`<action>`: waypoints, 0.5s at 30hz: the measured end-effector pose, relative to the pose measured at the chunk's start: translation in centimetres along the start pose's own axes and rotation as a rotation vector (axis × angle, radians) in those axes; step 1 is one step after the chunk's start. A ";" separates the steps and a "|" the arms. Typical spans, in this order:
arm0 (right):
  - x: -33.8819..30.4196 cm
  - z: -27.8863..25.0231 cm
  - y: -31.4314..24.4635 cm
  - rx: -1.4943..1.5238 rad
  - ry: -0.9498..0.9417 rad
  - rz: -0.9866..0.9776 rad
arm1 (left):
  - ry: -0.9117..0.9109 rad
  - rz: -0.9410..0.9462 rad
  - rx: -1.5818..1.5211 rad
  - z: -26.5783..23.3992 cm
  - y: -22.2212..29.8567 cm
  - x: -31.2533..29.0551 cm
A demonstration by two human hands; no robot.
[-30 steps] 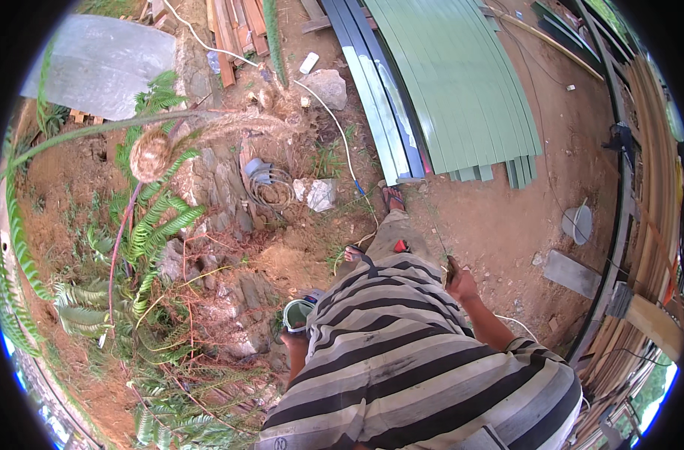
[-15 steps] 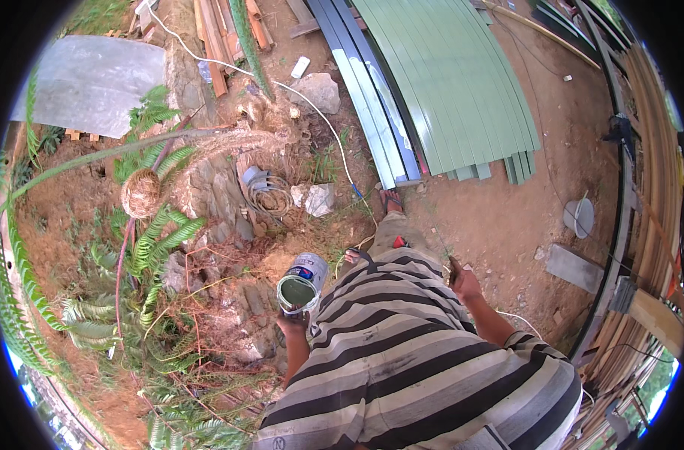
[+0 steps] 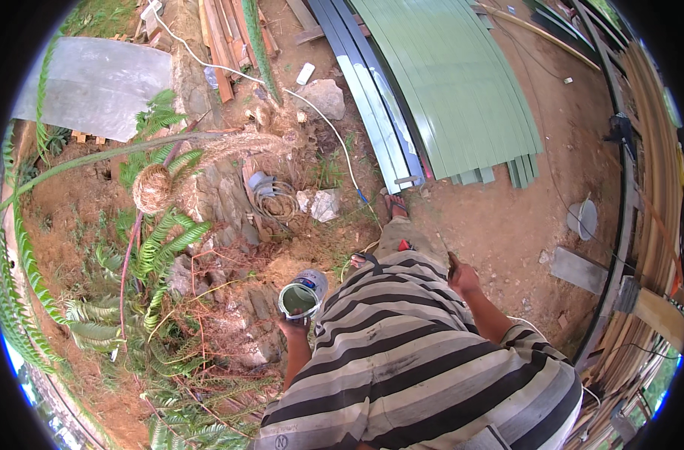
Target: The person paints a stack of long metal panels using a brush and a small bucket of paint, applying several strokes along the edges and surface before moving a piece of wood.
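Paint pail (image 3: 304,291), greyish-white outside w/ greenish contents, is at my L side, just beside my striped shirt (image 3: 402,337), above rocky soil (image 3: 261,300). Mouth faces up toward me. Prob. middling weight, stiff-walled, not fragile; rim could be slick if wet, & contents would slop if tipped fast. Best hold: rim, or bail if it has one, level. L hand (image 3: 293,325) is at the near rim, fingers curled closed on it; can't tell if they've got rim or bail. R hand (image 3: 463,277) is out by my R hip, well apart from pail, fingers partly bent; dark bit (image 3: 453,259) at the tips, can't tell if it's a held tool. Green metal sheets (image 3: 447,82) lie stacked ahead.
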State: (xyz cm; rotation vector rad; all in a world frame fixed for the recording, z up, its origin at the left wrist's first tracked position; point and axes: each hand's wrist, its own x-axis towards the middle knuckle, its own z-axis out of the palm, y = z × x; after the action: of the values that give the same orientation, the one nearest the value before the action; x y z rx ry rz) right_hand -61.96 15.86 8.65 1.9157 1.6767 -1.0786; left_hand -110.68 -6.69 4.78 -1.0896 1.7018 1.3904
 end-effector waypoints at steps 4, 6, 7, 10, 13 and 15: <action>-0.4 0.2 0.5 0.012 0.005 0.018 | -0.050 -0.136 0.025 -2.6 -0.1 3.1; -0.1 0.9 1.6 -0.009 -0.031 0.026 | -0.141 -0.036 0.069 -4.4 -0.5 5.0; -0.1 1.6 2.4 -0.018 -0.045 0.037 | -0.152 0.034 0.125 -4.3 -1.4 4.3; 0.4 0.4 0.9 0.004 0.002 -0.030 | -0.235 0.170 0.235 -4.7 -3.3 3.3; 2.7 -0.5 0.0 0.025 0.023 0.006 | -0.268 0.314 0.477 -2.7 -3.2 -1.5; 3.8 0.3 0.2 0.049 0.046 -0.017 | -0.349 0.656 0.874 -2.7 -2.8 -3.4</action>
State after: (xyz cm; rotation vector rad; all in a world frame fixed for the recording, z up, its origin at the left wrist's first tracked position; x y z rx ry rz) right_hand -61.86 18.09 5.59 1.9740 1.7085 -1.0996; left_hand -106.69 -8.97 7.21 0.2003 2.1348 0.8910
